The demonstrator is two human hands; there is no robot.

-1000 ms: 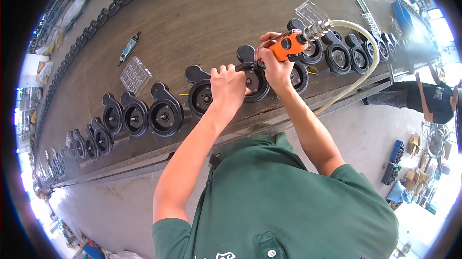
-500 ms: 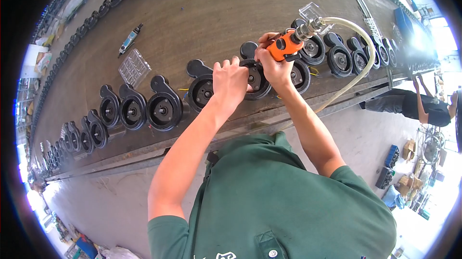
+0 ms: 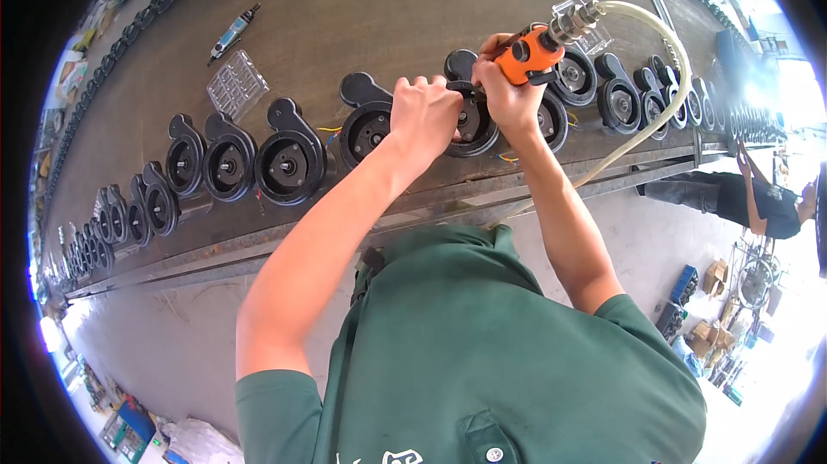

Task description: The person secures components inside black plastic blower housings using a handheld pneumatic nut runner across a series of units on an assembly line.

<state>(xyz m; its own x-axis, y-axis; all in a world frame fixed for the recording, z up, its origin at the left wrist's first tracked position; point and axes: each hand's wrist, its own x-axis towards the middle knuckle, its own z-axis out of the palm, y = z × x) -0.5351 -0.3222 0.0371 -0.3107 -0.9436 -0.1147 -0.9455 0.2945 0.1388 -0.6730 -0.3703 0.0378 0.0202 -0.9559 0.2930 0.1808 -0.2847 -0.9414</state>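
My right hand (image 3: 510,93) is wrapped round an orange air tool (image 3: 527,57). A metal fitting at the tool's upper end joins a clear hose (image 3: 663,29). Under my hands lies a black round housing (image 3: 470,124) with a knob-like lobe at its far side. Its dark hollow, with a small metal piece in the middle, faces up. My left hand (image 3: 424,115) is closed at this housing's left rim, fingers curled and fingertips mostly hidden. Just left sits another black housing (image 3: 366,132), partly covered by that hand.
More black housings (image 3: 290,162) line the bench's near edge on both sides, some with thin coloured wires. A clear plastic tray (image 3: 237,85) and a pen-shaped electric screwdriver (image 3: 233,33) lie farther back. Another clear tray (image 3: 594,37) is behind the air tool. A person (image 3: 767,201) stands at right.
The whole view has shifted slightly, so the bench things sit a little higher. Both hands stay at the same housing, with the orange air tool still in my right hand.
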